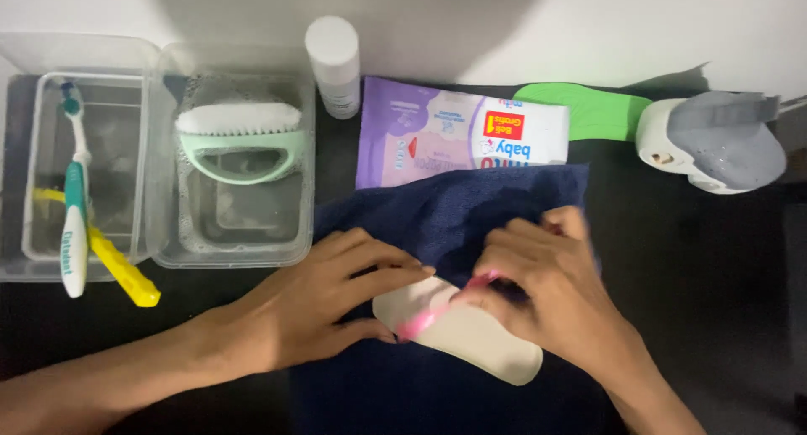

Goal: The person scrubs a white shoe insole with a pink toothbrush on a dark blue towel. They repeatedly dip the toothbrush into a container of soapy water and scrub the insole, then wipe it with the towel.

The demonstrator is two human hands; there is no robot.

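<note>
**A:** What are your hands on right now?

**B:** My left hand (324, 305) presses down on the near-left end of a cream-white insole (471, 330), fingers together and flat over its rounded end, pinning rather than wrapping it. My right hand (551, 296) is closed around a pink brush handle (437, 313); the head sits against the insole's top face.

**A:** Where is the insole?

**B:** On the dark blue towel (471, 208), low in the middle of the view, between my two hands. The wet-wipe packet (458, 137) lies at twelve o'clock from it, the soapy tub with the green scrub brush (239, 141) at about ten, and the grey shoe (714, 141) at about two, well apart.

**A:** Which way does it run?

**B:** Its long axis is slanted, from about ten o'clock to about four. The end under my left fingers is partly hidden; the free end at four o'clock is rounded and lies flat on the towel. I cannot tell which end is the toe.

**A:** What step would you call this?

**B:** I judge it to be scrubbing the insole's surface, with much of it uncovered to the lower right. Working along that slant calls for a steady left-hand pin so the insole does not skid on the cloth, and short strokes along the length.

**A:** Anything else nearby?

**B:** A second, green insole (588, 111) lies beyond the packet, and two toothbrushes (80, 225) rest across the left tub.
</note>
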